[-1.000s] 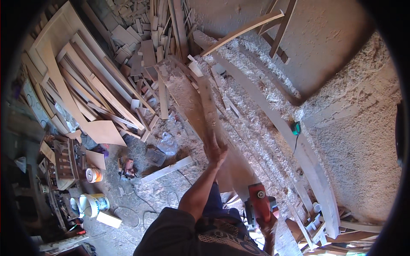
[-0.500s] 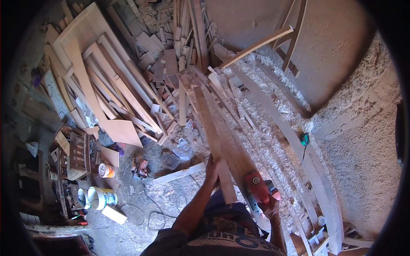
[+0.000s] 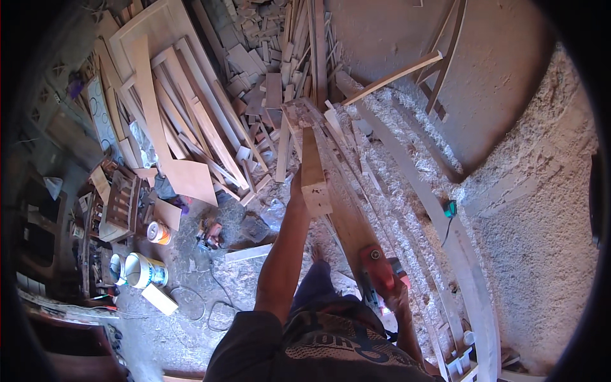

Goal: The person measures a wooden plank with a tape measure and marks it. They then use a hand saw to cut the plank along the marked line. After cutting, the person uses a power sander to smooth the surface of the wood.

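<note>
Two hands are busy: the left hand (image 3: 298, 191) grips a short wooden plank (image 3: 313, 170) raised mid-scene, the right hand (image 3: 396, 296) is closed around a red power tool (image 3: 377, 268) near. Cutting looks unstarted; curved boards (image 3: 407, 191) wait right.

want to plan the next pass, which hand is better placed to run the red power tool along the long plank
Right: the right hand probably already has its grip on the red power tool, while the left hand holds the short pale wooden block.

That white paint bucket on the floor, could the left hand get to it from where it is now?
Probably not: the left hand is up gripping a wooden plank, while the white paint bucket sits far off to the left on the floor, beyond a cable and scrap wood.
</note>
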